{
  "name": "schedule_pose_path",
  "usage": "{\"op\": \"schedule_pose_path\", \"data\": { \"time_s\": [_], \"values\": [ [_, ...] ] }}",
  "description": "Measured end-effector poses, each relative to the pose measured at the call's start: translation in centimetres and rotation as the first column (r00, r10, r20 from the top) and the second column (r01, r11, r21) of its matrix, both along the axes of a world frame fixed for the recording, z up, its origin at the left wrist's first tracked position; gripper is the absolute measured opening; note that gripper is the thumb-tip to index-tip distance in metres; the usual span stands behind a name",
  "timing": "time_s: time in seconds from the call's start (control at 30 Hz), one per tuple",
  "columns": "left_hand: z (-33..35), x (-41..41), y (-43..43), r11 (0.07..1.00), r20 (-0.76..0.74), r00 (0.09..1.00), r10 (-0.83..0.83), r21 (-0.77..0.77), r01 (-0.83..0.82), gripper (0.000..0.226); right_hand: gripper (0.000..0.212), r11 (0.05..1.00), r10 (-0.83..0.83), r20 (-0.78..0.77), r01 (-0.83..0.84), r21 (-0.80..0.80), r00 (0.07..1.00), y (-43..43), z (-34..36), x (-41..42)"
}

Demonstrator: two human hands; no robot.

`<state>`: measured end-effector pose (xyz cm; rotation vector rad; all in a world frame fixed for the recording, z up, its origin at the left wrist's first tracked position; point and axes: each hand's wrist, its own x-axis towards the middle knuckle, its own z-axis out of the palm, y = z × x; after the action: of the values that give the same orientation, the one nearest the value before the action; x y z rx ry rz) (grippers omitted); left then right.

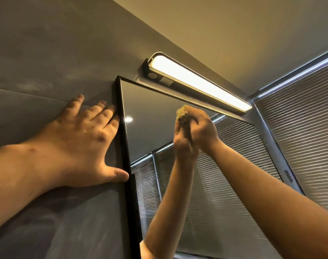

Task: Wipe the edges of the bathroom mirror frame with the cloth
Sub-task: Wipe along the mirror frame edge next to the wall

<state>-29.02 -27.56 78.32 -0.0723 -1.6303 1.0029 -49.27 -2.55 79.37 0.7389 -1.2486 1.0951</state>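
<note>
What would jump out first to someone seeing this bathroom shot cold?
Probably the lit light bar glowing above the mirror's top edge. Next, the right hand bunching a yellow cloth against the glass just under the top frame, doubled by its reflection. At left, the left hand lies spread flat on the grey wall, fingertips and thumb touching the black mirror frame.

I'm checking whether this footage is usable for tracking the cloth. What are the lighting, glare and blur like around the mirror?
Head view: warm light from the lit lamp bar above the mirror frame tints everything yellow; a small bright ceiling-light reflection glares in the glass; the right hand and yellow cloth are slightly motion-blurred; wide-angle distortion tilts the edges.
</note>
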Motion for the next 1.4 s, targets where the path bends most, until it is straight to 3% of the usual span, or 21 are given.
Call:
{"op": "schedule_pose_path", "data": {
  "time_s": [0.2, 0.33, 0.43, 0.6, 0.7, 0.83, 1.03, 1.17, 1.27, 1.4],
  "values": [
    [0.0, -0.6, -0.2, 0.998, -0.043, 0.997, -0.061, -0.032, 0.060, 0.124, 0.036, 0.968, 0.010, 0.385, 0.088, -0.235, 0.923, 5.3, -3.5, -5.8],
    [0.0, -0.7, -0.3, 0.998, -0.047, 0.997, -0.055, -0.041, 0.053, 0.124, 0.037, 0.949, 0.050, 0.475, 0.106, -0.295, 0.879, 6.1, -4.6, -6.8],
    [0.1, -0.8, -0.2, 0.997, -0.064, 0.997, -0.047, -0.058, 0.043, 0.124, 0.034, 0.967, 0.017, 0.400, 0.086, -0.240, 0.917, 5.1, -3.8, -5.4],
    [0.1, -1.0, -0.4, 0.997, -0.071, 0.996, -0.054, -0.064, 0.050, 0.124, 0.037, 1.000, -0.015, 0.044, 0.016, -0.024, 0.999, 0.0, -1.8, -0.1],
    [0.1, -1.2, -0.6, 0.997, -0.078, 0.995, -0.055, -0.063, 0.050, 0.124, 0.048, 0.999, 0.013, -0.049, -0.011, 0.048, 0.999, -3.0, -2.3, 1.9],
    [0.2, -1.5, -0.8, 0.996, -0.075, 0.995, -0.065, -0.064, 0.060, 0.125, 0.050, 0.997, 0.016, -0.049, -0.013, 0.076, 0.999, -1.9, -3.4, 0.7],
    [0.0, -1.4, -0.6, 0.996, -0.077, 0.995, -0.069, -0.061, 0.064, 0.126, 0.041, 0.994, -0.039, 0.156, 0.055, -0.099, 0.987, 3.3, -5.2, -4.0],
    [-0.1, -1.6, -0.6, 0.995, -0.068, 0.995, -0.072, -0.068, 0.068, 0.133, 0.040, 0.993, 0.015, 0.284, 0.018, -0.114, 0.959, 4.6, -6.0, -5.3],
    [-0.1, -1.6, -0.5, 0.995, -0.059, 0.995, -0.078, -0.073, 0.074, 0.134, 0.037, 0.993, 0.028, 0.241, 0.001, -0.122, 0.970, 3.8, -5.9, -4.2],
    [-0.1, -1.6, -0.5, 0.995, -0.071, 0.994, -0.078, -0.076, 0.072, 0.134, 0.035, 0.999, 0.052, 0.033, -0.052, -0.011, 0.998, 0.4, -6.7, -0.7]
  ]
}}
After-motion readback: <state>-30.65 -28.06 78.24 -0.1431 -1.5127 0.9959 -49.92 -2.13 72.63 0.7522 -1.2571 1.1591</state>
